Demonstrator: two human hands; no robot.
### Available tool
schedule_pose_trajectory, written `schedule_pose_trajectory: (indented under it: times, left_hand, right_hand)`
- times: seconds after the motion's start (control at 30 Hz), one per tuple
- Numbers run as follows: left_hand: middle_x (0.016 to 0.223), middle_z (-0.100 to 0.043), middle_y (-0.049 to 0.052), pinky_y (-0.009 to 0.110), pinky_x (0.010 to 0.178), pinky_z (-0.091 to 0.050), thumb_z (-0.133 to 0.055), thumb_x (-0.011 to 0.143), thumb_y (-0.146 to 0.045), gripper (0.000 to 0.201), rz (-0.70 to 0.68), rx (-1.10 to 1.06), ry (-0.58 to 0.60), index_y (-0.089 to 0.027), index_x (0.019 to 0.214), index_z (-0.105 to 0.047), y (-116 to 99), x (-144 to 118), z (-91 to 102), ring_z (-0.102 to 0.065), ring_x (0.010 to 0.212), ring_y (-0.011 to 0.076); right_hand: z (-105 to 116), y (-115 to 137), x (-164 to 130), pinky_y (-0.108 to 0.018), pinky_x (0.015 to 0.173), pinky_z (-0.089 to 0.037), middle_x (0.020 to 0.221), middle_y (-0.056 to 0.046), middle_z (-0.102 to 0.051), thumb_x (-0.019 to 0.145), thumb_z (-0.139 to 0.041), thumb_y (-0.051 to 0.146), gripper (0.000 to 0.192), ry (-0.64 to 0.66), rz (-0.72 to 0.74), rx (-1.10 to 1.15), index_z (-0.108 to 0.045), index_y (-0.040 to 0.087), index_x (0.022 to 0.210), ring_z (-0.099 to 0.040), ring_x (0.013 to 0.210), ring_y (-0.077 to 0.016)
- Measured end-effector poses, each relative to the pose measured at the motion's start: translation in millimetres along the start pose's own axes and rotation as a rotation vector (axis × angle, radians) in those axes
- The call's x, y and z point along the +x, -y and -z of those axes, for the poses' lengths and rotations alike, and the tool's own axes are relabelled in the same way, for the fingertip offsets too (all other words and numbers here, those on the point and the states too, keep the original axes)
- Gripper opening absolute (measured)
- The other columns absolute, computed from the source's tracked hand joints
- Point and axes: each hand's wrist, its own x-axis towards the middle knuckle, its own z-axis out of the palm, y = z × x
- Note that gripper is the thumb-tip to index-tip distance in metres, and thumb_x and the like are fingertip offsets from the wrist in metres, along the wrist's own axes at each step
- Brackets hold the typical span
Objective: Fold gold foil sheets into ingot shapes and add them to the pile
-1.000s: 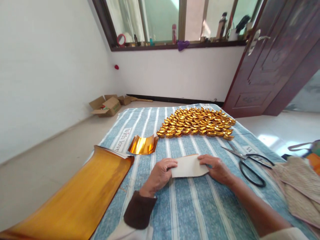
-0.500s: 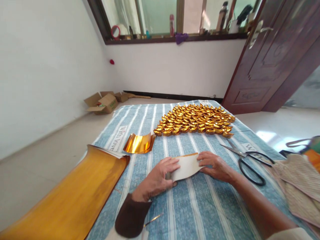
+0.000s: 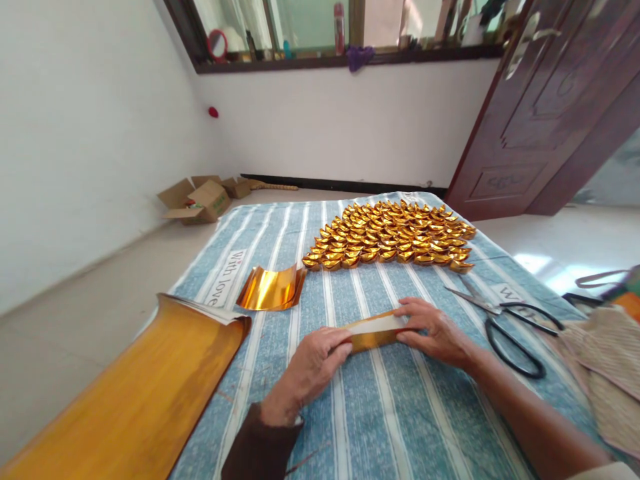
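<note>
Our left hand point(image 3: 313, 363) pinches the left end of a folded gold paper strip point(image 3: 373, 331); our right hand point(image 3: 434, 331) grips its right end, fingers pressed on top; strip lies on the striped cloth point(image 3: 400, 413) between both hands; curled gold sheet point(image 3: 271, 288) just beyond to the left; big gold paper stack point(image 3: 145, 393) at far left; scissors point(image 3: 510, 325) right of our right hand; rows of folded gold ingots point(image 3: 393, 233) further back.
</note>
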Motion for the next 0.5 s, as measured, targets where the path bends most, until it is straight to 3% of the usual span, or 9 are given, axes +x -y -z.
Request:
schedule_pose_trajectory:
  times: [0.17, 0.27, 0.33, 0.4, 0.5]
  left_hand:
    - [0.097, -0.073, 0.006, 0.035, 0.082, -0.055, -0.057, 0.082, -0.020, 0.037, 0.090, 0.146, -0.173, -0.019, 0.118, -0.065, 5.8, -0.4, -11.8, -0.068, 0.087, 0.0218]
    - [0.105, -0.070, 0.011, 0.045, 0.090, -0.053, -0.056, 0.082, -0.015, 0.040, 0.001, 0.362, -0.422, -0.015, 0.121, -0.061, -0.4, -3.3, -23.9, -0.065, 0.101, 0.0276]
    - [0.119, -0.065, 0.017, 0.051, 0.100, -0.047, -0.053, 0.085, -0.011, 0.036, -0.134, 0.498, -0.567, -0.011, 0.120, -0.061, -12.1, -7.1, -35.2, -0.056, 0.120, 0.0317]
    - [0.125, -0.063, 0.018, 0.050, 0.105, -0.043, -0.051, 0.085, -0.006, 0.034, -0.290, 0.557, -0.565, -0.010, 0.117, -0.061, -26.7, -12.2, -48.9, -0.050, 0.128, 0.0306]
    - [0.130, -0.062, 0.015, 0.050, 0.106, -0.043, -0.050, 0.086, -0.010, 0.029, -0.403, 0.574, -0.406, -0.013, 0.111, -0.064, -42.9, -19.2, -68.4, -0.048, 0.130, 0.0304]
  right_hand:
    - [-14.3, -3.0, 0.5, -0.050, 0.099, -0.046, 0.108, -0.009, -0.070, 0.085, -0.066, 0.037, 0.017, -0.068, -0.112, 0.008, -0.077, 0.024, 0.084, -0.055, 0.119, -0.0286]
    - [-18.8, -2.4, 2.4, -0.052, 0.100, -0.045, 0.110, -0.010, -0.069, 0.084, -0.066, 0.038, 0.019, -0.111, -0.154, -0.005, -0.076, 0.022, 0.081, -0.054, 0.119, -0.0295]
    - [-20.5, -2.4, 3.4, -0.051, 0.100, -0.045, 0.110, -0.011, -0.069, 0.083, -0.067, 0.039, 0.021, -0.130, -0.173, -0.014, -0.075, 0.021, 0.078, -0.055, 0.117, -0.0293]
    - [-21.6, -2.8, 4.1, -0.050, 0.100, -0.045, 0.110, -0.010, -0.069, 0.083, -0.067, 0.039, 0.021, -0.142, -0.185, -0.016, -0.074, 0.021, 0.075, -0.057, 0.116, -0.0288]
    - [-22.6, -3.5, 4.9, -0.048, 0.098, -0.047, 0.110, -0.009, -0.069, 0.082, -0.068, 0.038, 0.020, -0.149, -0.187, -0.021, -0.072, 0.022, 0.071, -0.059, 0.113, -0.0279]
